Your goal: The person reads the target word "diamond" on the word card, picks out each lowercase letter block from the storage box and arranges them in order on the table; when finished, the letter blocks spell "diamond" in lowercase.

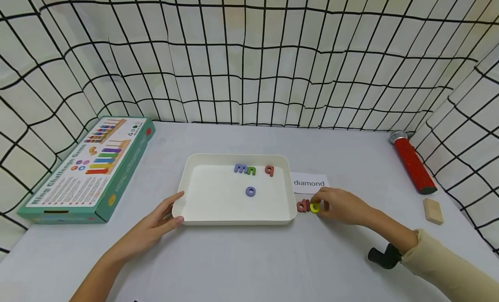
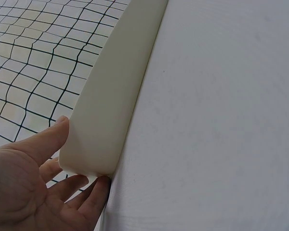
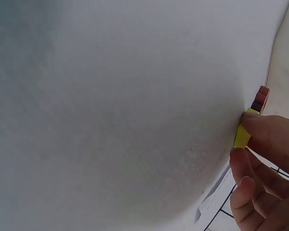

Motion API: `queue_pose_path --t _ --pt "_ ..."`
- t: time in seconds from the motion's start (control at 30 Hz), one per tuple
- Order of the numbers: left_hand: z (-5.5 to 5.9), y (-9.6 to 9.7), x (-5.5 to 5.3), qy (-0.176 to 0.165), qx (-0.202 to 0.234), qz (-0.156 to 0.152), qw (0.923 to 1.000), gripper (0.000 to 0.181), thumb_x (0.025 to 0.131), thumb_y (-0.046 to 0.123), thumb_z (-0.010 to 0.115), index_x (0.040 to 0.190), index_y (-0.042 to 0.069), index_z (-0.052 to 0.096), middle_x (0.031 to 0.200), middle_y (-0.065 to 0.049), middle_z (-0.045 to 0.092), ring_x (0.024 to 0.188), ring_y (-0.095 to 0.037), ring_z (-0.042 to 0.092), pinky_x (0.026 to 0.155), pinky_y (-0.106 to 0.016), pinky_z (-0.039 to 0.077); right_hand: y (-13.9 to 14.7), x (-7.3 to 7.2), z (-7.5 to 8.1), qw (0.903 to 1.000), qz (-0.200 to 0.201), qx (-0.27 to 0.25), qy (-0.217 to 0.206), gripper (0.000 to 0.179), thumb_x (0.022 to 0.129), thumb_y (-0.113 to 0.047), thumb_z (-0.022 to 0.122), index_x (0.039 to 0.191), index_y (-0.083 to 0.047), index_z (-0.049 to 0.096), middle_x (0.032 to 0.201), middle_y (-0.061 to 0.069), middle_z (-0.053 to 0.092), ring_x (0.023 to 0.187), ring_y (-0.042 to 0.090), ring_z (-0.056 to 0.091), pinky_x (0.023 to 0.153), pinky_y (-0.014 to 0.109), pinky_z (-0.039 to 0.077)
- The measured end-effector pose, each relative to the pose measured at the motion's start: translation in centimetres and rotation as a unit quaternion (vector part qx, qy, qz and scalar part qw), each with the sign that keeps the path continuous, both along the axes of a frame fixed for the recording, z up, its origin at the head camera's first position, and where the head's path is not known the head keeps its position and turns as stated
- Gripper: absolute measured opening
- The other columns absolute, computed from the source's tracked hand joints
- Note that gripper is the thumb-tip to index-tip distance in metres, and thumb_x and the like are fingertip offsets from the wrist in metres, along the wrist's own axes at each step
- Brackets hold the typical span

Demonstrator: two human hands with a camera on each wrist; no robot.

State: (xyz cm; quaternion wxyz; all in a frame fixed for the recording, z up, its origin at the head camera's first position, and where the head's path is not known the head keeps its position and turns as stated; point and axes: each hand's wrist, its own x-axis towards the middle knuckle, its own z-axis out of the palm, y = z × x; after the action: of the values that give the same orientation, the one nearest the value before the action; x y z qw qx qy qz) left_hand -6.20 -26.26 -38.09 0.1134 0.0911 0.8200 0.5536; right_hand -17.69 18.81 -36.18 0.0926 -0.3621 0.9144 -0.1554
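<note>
My left hand (image 1: 156, 224) grips the left end of a white rectangular tray (image 1: 218, 212), its thumb at the near corner and fingers along the side. In the left wrist view, thumb and fingers hold that tray corner (image 2: 96, 120). Just right of the tray, my right hand (image 1: 343, 205) pinches a small yellow round letter (image 1: 314, 208) between thumb and fingers. Beside it on the table are a red letter d (image 1: 302, 206) and a narrow dark red letter (image 1: 308, 205). Above them lies a white card (image 1: 309, 183) printed "diamond".
Inside the tray sit a purple m (image 1: 240, 168), a green n (image 1: 251, 170), a red q-shaped letter (image 1: 269, 170) and a purple o (image 1: 250, 191). A game box (image 1: 89, 167) lies left. A red cylinder (image 1: 415, 163) and wooden block (image 1: 433, 211) lie right. Black netting surrounds the table.
</note>
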Motion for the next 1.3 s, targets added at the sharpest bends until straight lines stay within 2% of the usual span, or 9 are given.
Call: queue_pose_path --t 0.3,0.5,0.57,0.73,0.97,1.1,1.3 --pt "0.1 -0.1 0.0 -0.002 -0.007 0.005 1.0 0.063 0.099 0.024 0.054 0.151 0.014 0.02 0.152 -0.024 0.015 0.133 -0.047 0.026 0.088 -0.013 0.036 -0.2 -0.4 0.5 1.0 0.001 0.009 0.002 0.025 0.079 -0.011 0.077 0.103 -0.008 0.068 0.093 -0.005 0.061 0.072 0.006 0.054 0.061 0.023 0.046" --pt "0.1 0.0 0.0 -0.002 -0.003 0.006 1.0 0.063 0.099 0.024 0.054 0.151 0.013 0.02 0.151 -0.024 0.017 0.132 -0.046 0.027 0.088 -0.013 0.036 -1.4 -1.0 2.1 0.9992 0.0 0.019 0.034 0.03 0.082 -0.018 0.075 0.108 -0.005 0.067 0.098 0.003 0.063 0.072 0.01 0.055 0.06 0.024 0.046" --pt "0.1 0.0 0.0 -0.002 -0.006 0.006 1.0 0.063 0.099 0.024 0.054 0.151 0.013 0.02 0.151 -0.025 0.016 0.132 -0.047 0.027 0.09 -0.017 0.037 -2.0 -1.3 2.8 0.999 0.007 0.013 0.043 0.031 0.083 -0.019 0.075 0.11 -0.004 0.066 0.099 0.005 0.063 0.073 0.011 0.056 0.06 0.023 0.046" --pt "0.1 0.0 0.0 0.001 -0.017 0.005 0.9998 0.063 0.099 0.024 0.053 0.151 0.012 0.019 0.152 -0.026 0.015 0.132 -0.048 0.026 0.094 -0.028 0.038 -4.3 -2.3 4.8 0.9979 0.023 0.0 0.06 0.032 0.084 -0.019 0.074 0.111 -0.005 0.066 0.1 0.005 0.063 0.074 0.012 0.056 0.061 0.023 0.047" --pt "0.1 -0.1 0.0 0.001 -0.007 0.008 0.9999 0.063 0.098 0.024 0.054 0.151 0.012 0.02 0.151 -0.025 0.017 0.132 -0.047 0.028 0.088 -0.013 0.036 -8.6 -3.8 7.4 0.9973 0.041 -0.007 0.061 0.03 0.086 -0.017 0.072 0.114 -0.006 0.067 0.105 0.005 0.064 0.079 0.012 0.057 0.062 0.024 0.047" --pt "0.0 -0.1 0.0 0.003 -0.001 0.007 1.0 0.063 0.098 0.023 0.054 0.15 0.012 0.02 0.151 -0.025 0.017 0.132 -0.046 0.028 0.088 -0.012 0.036 -11.0 -5.0 7.8 0.9977 0.05 -0.002 0.046 0.032 0.087 -0.019 0.071 0.116 -0.005 0.066 0.108 0.007 0.064 0.083 0.015 0.06 0.065 0.023 0.049" --pt "-0.2 -0.1 0.0 0.007 -0.001 0.007 1.0 0.063 0.098 0.023 0.054 0.15 0.012 0.021 0.151 -0.025 0.017 0.132 -0.046 0.028 0.088 -0.013 0.036 -14.3 -6.5 7.2 0.9984 0.053 0.007 0.016 0.032 0.09 -0.017 0.068 0.119 -0.004 0.064 0.108 0.007 0.064 0.085 0.015 0.06 0.068 0.025 0.049"
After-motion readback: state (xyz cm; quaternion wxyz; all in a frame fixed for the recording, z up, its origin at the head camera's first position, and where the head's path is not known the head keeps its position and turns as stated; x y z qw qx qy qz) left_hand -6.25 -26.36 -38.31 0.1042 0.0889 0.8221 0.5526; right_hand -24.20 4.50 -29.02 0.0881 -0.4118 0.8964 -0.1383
